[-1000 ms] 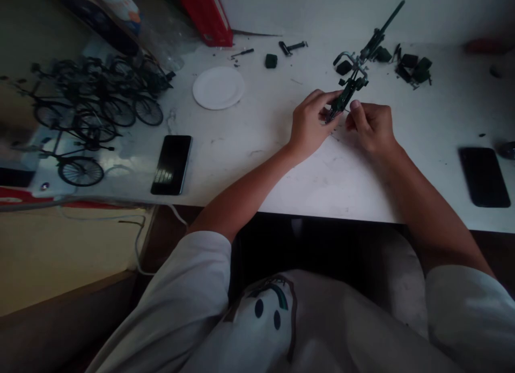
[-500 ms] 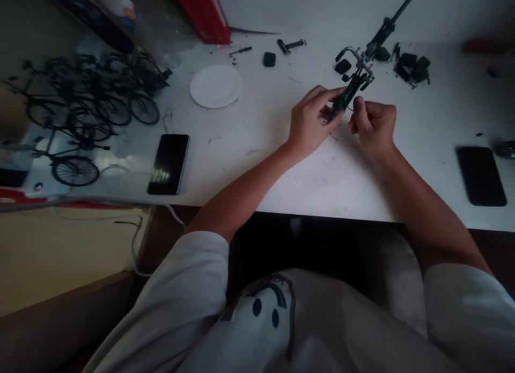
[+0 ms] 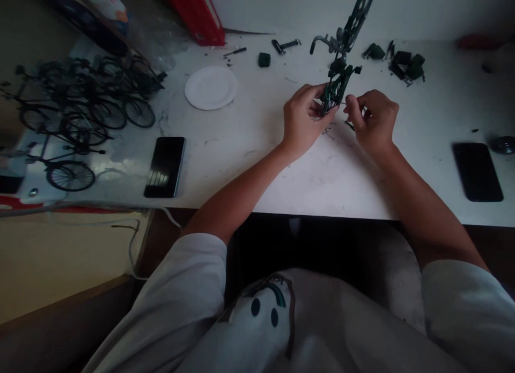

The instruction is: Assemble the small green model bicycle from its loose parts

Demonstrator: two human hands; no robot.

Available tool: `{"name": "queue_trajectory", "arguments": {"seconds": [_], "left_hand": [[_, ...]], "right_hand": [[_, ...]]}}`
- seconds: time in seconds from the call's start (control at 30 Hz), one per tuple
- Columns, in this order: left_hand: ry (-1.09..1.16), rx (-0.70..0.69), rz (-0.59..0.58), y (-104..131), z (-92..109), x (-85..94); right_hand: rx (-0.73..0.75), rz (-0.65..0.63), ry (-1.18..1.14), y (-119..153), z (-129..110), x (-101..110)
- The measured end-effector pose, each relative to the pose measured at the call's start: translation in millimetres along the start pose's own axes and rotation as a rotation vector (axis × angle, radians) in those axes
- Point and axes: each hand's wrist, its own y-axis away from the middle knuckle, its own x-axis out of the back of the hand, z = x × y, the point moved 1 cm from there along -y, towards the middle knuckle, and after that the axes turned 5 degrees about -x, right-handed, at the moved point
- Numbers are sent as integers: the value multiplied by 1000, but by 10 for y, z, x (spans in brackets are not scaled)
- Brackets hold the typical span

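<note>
A dark green model bicycle [image 3: 338, 86] is held above the white table, its front wheel pointing up and away from me. My left hand [image 3: 304, 118] is closed around its rear end, thumb and fingers on either side. Just to the right, my right hand [image 3: 372, 115] is pinched on a thin dark tool [image 3: 349, 125]; its slim shaft reaches towards the bicycle's rear. Whether the tip touches the bicycle I cannot tell. The fingers hide most of the tool.
Several finished-looking model bicycles [image 3: 72, 173] stand at the left. A white plate [image 3: 211, 87], a phone [image 3: 164, 166] and another dark phone [image 3: 478, 172] lie on the table [image 3: 241, 163]. Small green and black parts [image 3: 406, 64] lie at the back, near a red box [image 3: 197, 16].
The model bicycle has turned in my left hand, so its wheel now shows more from the side and its handlebar has swung left. My right hand stays close beside it.
</note>
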Motion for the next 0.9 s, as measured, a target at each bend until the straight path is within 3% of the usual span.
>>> {"name": "queue_trajectory", "arguments": {"seconds": [0.17,0.5,0.7,0.9], "left_hand": [[-23,-69,-71,43,49,11],[34,72,17,-42,61,63],[101,105,-79,-46,136,67],[151,207,-45,-68,191,101]], "right_hand": [[-139,4,-102,99,-13,-78],[123,21,17,-33,29,-9],[-47,-43,-107,42,95,-98],[8,7,-75,35,122,-50]]}}
